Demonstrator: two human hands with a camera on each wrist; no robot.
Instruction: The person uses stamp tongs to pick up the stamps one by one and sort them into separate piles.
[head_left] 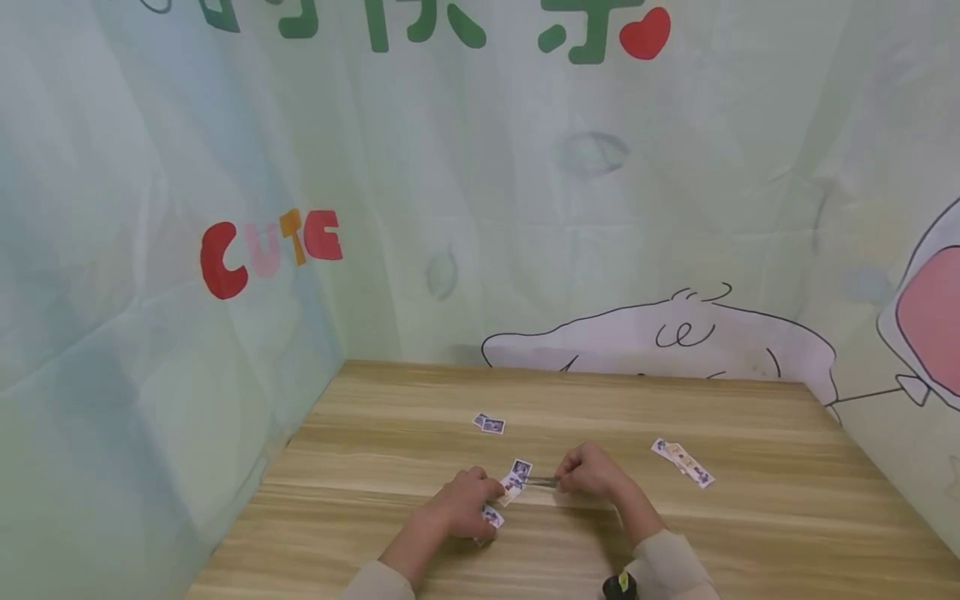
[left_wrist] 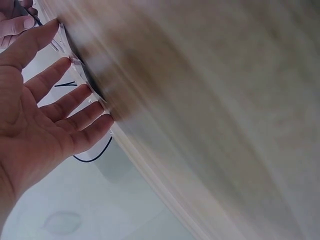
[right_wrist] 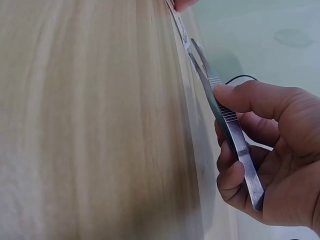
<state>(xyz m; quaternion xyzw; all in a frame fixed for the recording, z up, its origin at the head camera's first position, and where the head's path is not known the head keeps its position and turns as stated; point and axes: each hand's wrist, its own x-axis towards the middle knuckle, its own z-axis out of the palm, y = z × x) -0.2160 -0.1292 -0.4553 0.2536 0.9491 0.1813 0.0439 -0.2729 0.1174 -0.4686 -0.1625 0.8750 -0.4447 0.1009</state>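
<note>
My right hand [head_left: 590,472] pinches a pair of metal tweezers [right_wrist: 227,115] between thumb and fingers. The tweezers' tips stand a little apart, right at the edge of a small printed paper piece [head_left: 512,490]. A darker picture piece [head_left: 522,467] adjoins its upper end. My left hand [head_left: 467,504] has its fingers spread and nearly straight, fingertips resting on the paper pieces at the tabletop. Another printed piece [head_left: 492,517] is partly hidden by this hand. In the left wrist view, the edges of the paper [left_wrist: 75,55] curl slightly up under the fingertips.
Two small overlapping picture pieces [head_left: 492,426] lie farther back on the wooden table [head_left: 375,450]. A strip of overlapping printed pieces [head_left: 688,464] lies to the right. A printed cloth [head_left: 480,208] hangs behind and beside the table. Near my right sleeve is a dark round object [head_left: 619,587].
</note>
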